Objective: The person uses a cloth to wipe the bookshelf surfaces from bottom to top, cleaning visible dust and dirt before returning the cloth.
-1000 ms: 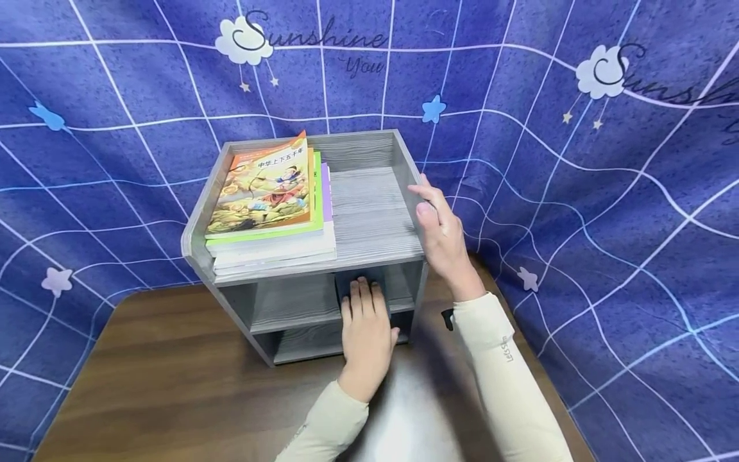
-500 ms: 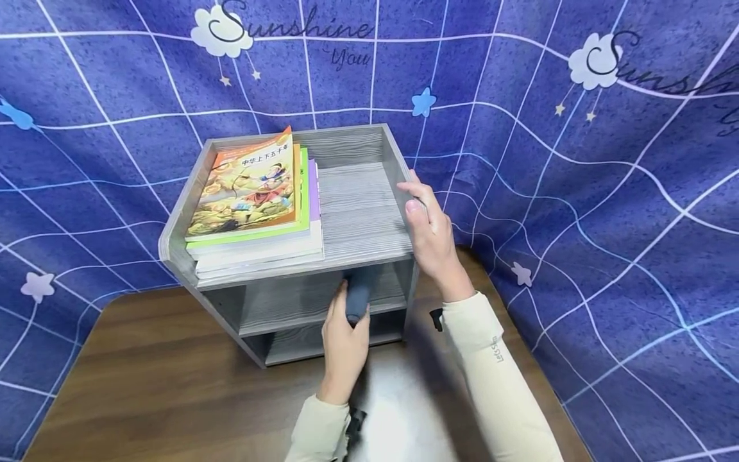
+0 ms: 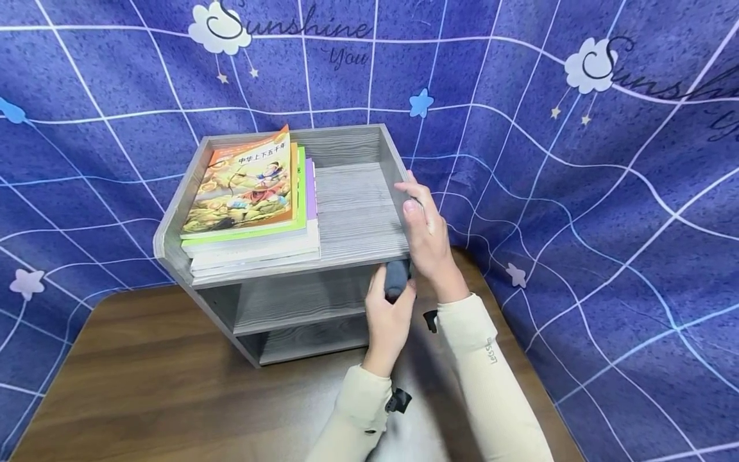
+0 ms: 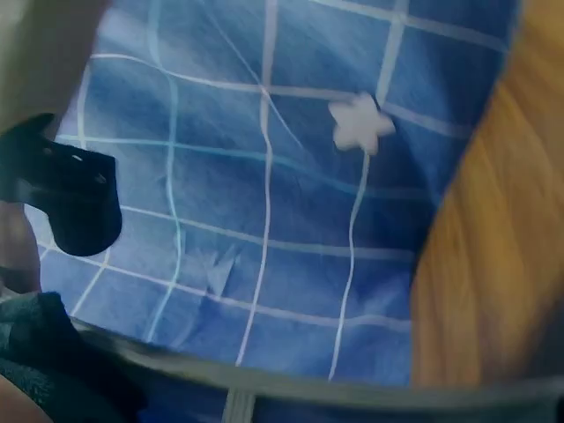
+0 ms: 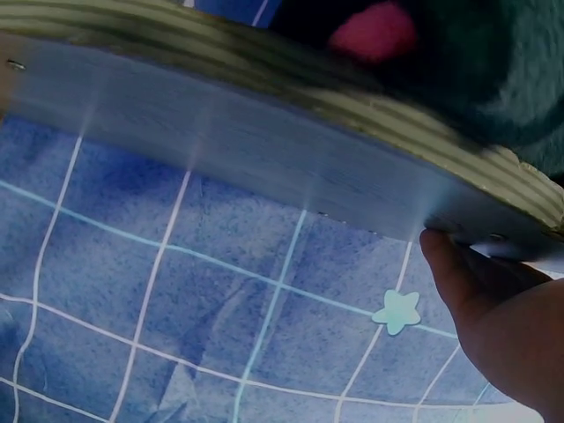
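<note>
Top book (image 3: 242, 192): cover title in Chinese characters, 中华上下五千年. Blue cloth (image 3: 340, 86) at back: "Sunshine" in dark script, "You" below. Farther right, same lettering, cut off after "Sunsh". Right sleeve (image 3: 487, 362): small print, begins "Let's", remainder unclear.

A dark blue-grey cloth (image 3: 396, 276) — fuzzy — is at the shelf's (image 3: 355, 199) right front.
</note>
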Demonstrator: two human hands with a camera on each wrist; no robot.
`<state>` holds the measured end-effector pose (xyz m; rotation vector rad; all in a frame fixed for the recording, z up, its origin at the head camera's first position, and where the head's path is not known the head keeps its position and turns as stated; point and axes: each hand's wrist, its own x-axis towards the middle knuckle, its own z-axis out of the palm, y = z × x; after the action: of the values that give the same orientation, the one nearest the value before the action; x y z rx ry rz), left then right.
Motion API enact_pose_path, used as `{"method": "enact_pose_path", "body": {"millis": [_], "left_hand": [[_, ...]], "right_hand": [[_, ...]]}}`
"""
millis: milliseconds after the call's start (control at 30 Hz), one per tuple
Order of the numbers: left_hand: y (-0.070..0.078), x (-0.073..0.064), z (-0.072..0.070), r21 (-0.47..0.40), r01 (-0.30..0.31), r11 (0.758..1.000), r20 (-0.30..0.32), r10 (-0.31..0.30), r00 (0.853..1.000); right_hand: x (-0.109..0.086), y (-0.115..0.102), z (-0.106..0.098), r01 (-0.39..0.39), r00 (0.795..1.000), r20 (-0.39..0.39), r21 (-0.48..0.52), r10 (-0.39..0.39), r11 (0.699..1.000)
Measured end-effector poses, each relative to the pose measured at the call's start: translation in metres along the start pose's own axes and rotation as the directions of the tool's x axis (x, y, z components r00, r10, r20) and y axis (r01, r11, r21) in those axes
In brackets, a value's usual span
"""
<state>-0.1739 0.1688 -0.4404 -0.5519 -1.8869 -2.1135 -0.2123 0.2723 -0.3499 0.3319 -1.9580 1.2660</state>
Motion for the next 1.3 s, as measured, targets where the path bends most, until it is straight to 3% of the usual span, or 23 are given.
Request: {"method": "enact_pose_path", "body": {"millis": [100,200,400,500,633,733,900,1033,1167,1300], "left_hand": [[0.002,0.003,0.000,0.081,-0.063,0.995,0.027,0.061,0.998],[0.004,0.004,0.002,0.156,-0.090,0.984,0.046,0.084,0.995],[0.004,0.006,0.002,0.321,-0.174,0.931,0.077,0.157,0.985],[0.001,0.008,0.001,0.357,-0.216,0.909,0.095,0.195,0.976],[-0.007,0.009,-0.001,0.346,-0.236,0.908,0.100,0.214,0.972],[-0.015,0.006,-0.002,0.330,-0.198,0.923,0.094,0.176,0.980],[-0.036,-0.004,-0.003,0.338,-0.059,0.939,0.091,0.030,0.995],[-0.045,-0.006,-0.006,0.357,-0.006,0.934,0.112,-0.036,0.993],[-0.044,-0.005,-0.008,0.354,0.009,0.935,0.121,-0.055,0.991],[-0.043,-0.004,-0.010,0.335,0.068,0.940,0.108,-0.110,0.988]], "right_hand": [[0.000,0.001,0.001,0.010,1.000,-0.009,0.010,-0.009,1.000],[0.000,0.001,0.001,0.023,1.000,-0.017,0.031,-0.022,0.999],[0.001,-0.001,0.002,0.011,1.000,-0.001,0.104,-0.012,0.995],[0.002,-0.003,0.003,0.013,1.000,0.002,0.118,-0.014,0.993],[0.003,-0.002,0.004,0.017,1.000,0.005,0.144,-0.018,0.989],[0.002,-0.001,0.004,0.011,1.000,0.007,0.153,-0.012,0.988],[0.000,0.000,0.004,-0.001,1.000,0.011,0.145,-0.001,0.989],[0.002,-0.002,0.004,0.009,1.000,0.000,0.132,-0.009,0.991],[0.002,-0.001,0.005,0.021,1.000,-0.003,0.117,-0.020,0.993],[0.001,0.002,0.004,0.034,0.999,-0.001,0.094,-0.034,0.995]]}}
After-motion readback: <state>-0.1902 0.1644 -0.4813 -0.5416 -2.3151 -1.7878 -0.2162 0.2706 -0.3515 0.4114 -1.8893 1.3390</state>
